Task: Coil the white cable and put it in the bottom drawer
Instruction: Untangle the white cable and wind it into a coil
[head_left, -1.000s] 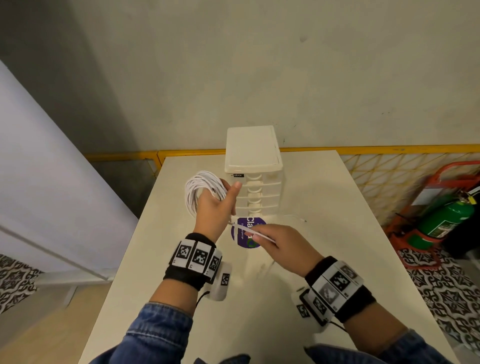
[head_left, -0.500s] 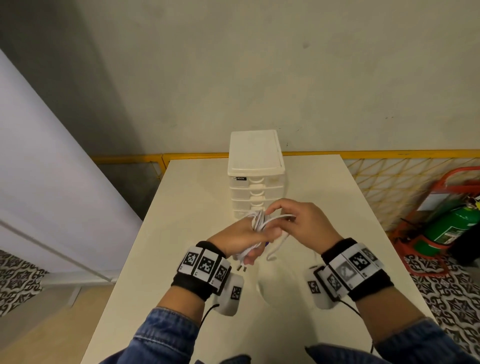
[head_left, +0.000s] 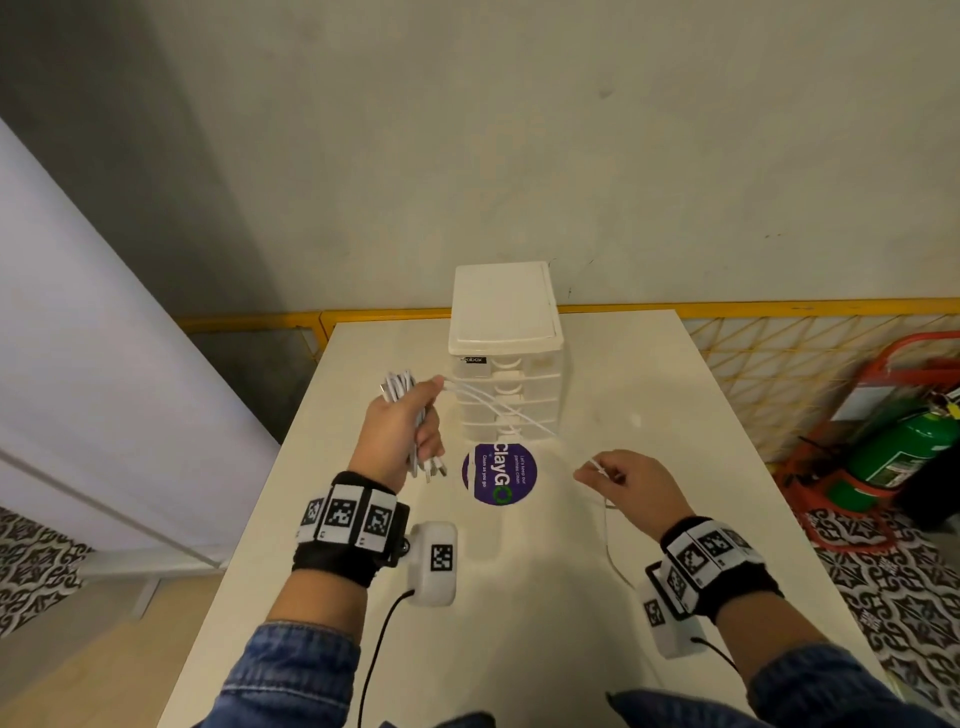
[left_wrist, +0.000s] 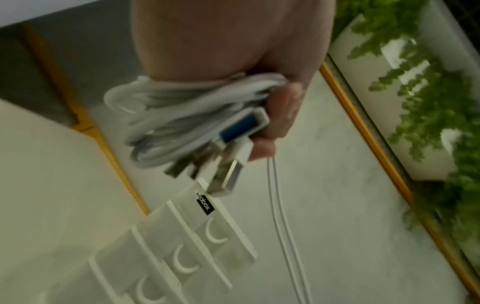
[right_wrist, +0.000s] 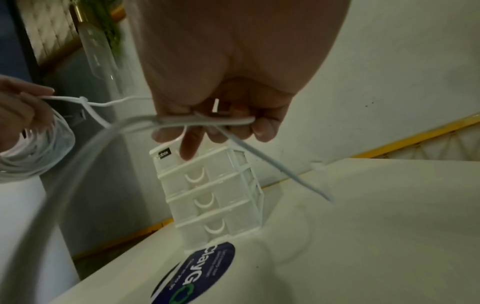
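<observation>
My left hand grips the bundled white cable above the table, left of the white drawer unit. In the left wrist view the cable coil lies folded in the fingers with USB plugs sticking out. Two loose strands run from that hand across the drawer fronts to my right hand, which pinches them lower right of the unit. A strand hangs down from the right hand. The drawers are all closed.
A round purple sticker lies on the cream table in front of the drawer unit. A yellow railing runs behind the table. A green fire extinguisher in a red stand is on the floor to the right.
The hands were together in front of the drawers half a second ago; now they have pulled apart, left hand up and left with the bundle, right hand to the right drawing strands taut.
</observation>
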